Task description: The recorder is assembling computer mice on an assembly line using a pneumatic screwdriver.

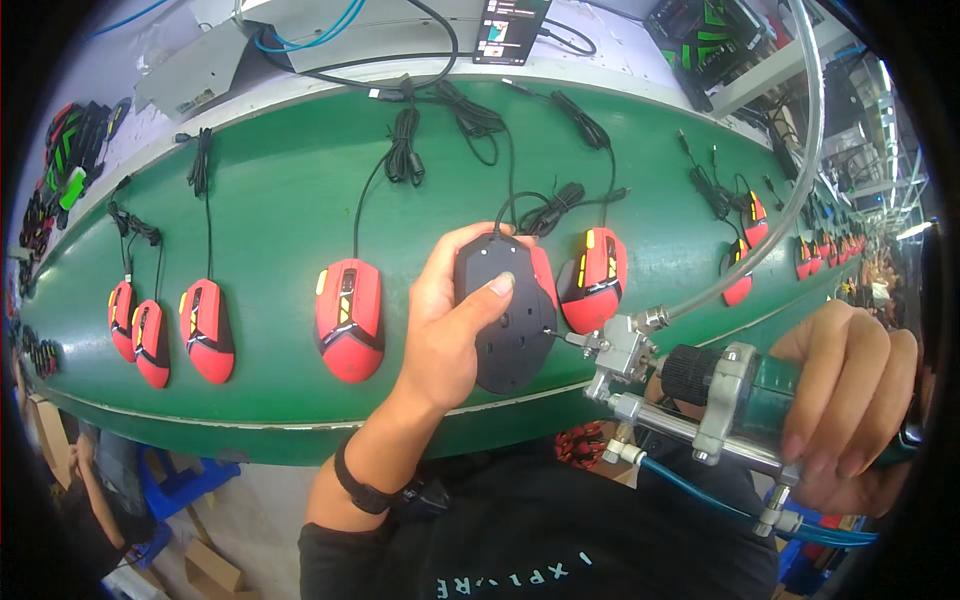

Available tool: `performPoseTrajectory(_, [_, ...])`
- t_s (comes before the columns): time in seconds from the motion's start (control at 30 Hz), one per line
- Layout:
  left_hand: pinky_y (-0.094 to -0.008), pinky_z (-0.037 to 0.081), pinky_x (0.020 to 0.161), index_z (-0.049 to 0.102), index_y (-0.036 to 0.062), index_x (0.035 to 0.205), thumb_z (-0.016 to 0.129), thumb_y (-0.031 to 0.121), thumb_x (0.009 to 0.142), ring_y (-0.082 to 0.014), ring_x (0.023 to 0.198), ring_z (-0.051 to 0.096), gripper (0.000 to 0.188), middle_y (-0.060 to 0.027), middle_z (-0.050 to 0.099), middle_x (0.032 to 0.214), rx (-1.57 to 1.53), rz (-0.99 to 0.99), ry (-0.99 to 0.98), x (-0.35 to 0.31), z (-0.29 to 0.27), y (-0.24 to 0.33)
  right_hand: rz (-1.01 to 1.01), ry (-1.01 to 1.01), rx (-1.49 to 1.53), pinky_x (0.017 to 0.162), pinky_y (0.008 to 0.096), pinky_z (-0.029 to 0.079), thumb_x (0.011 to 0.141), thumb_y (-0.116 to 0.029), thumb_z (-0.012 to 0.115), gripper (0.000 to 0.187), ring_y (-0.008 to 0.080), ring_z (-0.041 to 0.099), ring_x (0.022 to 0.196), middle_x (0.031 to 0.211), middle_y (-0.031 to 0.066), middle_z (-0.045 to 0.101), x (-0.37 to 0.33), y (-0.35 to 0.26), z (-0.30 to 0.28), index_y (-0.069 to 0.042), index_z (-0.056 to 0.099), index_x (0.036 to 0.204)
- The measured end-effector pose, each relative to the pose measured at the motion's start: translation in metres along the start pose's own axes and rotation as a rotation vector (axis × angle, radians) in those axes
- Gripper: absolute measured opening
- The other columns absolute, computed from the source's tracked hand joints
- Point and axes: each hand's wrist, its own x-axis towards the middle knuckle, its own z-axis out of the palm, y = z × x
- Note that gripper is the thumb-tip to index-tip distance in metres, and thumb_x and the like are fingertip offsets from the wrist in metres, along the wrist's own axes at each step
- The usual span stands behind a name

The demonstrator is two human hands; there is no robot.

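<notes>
My left hand grips a wired computer mouse turned over, black underside up, thumb lying across it and a strip of red shell showing at its right side. In my right hand, fingers wrapped around the grip, is a power screwdriver with a metal screw-feeding head and a clear feed hose. Its thin tip points left at the right part of the underside; whether it touches cannot be made out. Just beyond the tip, a red-and-black mouse lies upright.
The green conveyor belt carries several more red mice, one left of my hand, with bundled black cables behind. A screen stands at the far edge. A blue air hose hangs below the screwdriver. Another person's arm is at lower left.
</notes>
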Motion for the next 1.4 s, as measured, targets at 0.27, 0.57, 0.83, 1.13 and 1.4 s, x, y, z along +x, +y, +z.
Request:
performPoseTrajectory(0.27, [-0.0341, 0.051, 0.093, 0.048, -0.0034, 0.128, 0.058, 0.009, 0.09, -0.0198, 0.108, 0.06, 0.041, -0.0178, 0.06, 0.123, -0.024, -0.013, 0.01, -0.001, -0.004, 0.003, 0.1, 0.035, -0.116, 0.048, 0.0197, 0.053, 0.096, -0.004, 0.044, 0.032, 0.0129, 0.055, 0.048, 0.06, 0.0069, 0.053, 0.004, 0.002, 0.012, -0.008, 0.05, 0.065])
performPoseTrajectory(0.57, [-0.0346, 0.051, 0.092, 0.049, -0.0046, 0.126, 0.059, 0.01, 0.089, -0.0201, 0.106, 0.06, 0.04, -0.0181, 0.061, 0.12, 0.029, 0.017, 0.047, -0.002, -0.011, 0.003, 0.084, 0.118, -0.068, 0.047, 0.017, 0.049, 0.098, -0.008, 0.042, 0.032, 0.0105, 0.053, 0.048, 0.057, 0.0043, 0.051, -0.001, 0.015, 0.024, -0.009, 0.049, 0.066])
performPoseTrajectory(0.83, [-0.0351, 0.058, 0.081, 0.048, -0.006, 0.126, 0.058, 0.011, 0.085, -0.0239, 0.096, 0.066, 0.045, -0.0242, 0.06, 0.121, 0.019, 0.001, 0.034, 0.001, -0.014, 0.007, 0.019, -0.04, 0.104, 0.05, 0.0163, 0.048, 0.096, -0.007, 0.047, 0.028, 0.011, 0.055, 0.053, 0.062, 0.005, 0.056, -0.002, 0.015, 0.004, -0.01, 0.051, 0.068])
performPoseTrajectory(1.13, [-0.033, 0.057, 0.081, 0.05, -0.0041, 0.125, 0.055, 0.013, 0.09, -0.0222, 0.096, 0.065, 0.039, -0.0218, 0.062, 0.118, -0.099, 0.019, 0.049, 0.003, -0.011, 0.008, -0.004, -0.453, 0.342, 0.055, 0.0144, 0.048, 0.097, -0.009, 0.048, 0.03, 0.0112, 0.054, 0.05, 0.059, 0.0022, 0.055, 0.011, 0.011, -0.042, -0.011, 0.056, 0.069])
performPoseTrajectory(1.4, [-0.034, 0.056, 0.081, 0.047, -0.0024, 0.132, 0.038, 0.03, 0.102, -0.0214, 0.095, 0.065, 0.045, -0.0213, 0.061, 0.118, 0.027, 0.072, 0.083, 0.006, -0.012, 0.011, -0.089, -0.254, 0.377, 0.049, 0.0154, 0.05, 0.092, 0.001, 0.054, 0.03, 0.0094, 0.057, 0.048, 0.058, 0.0063, 0.058, 0.003, 0.026, 0.009, -0.006, 0.053, 0.063])
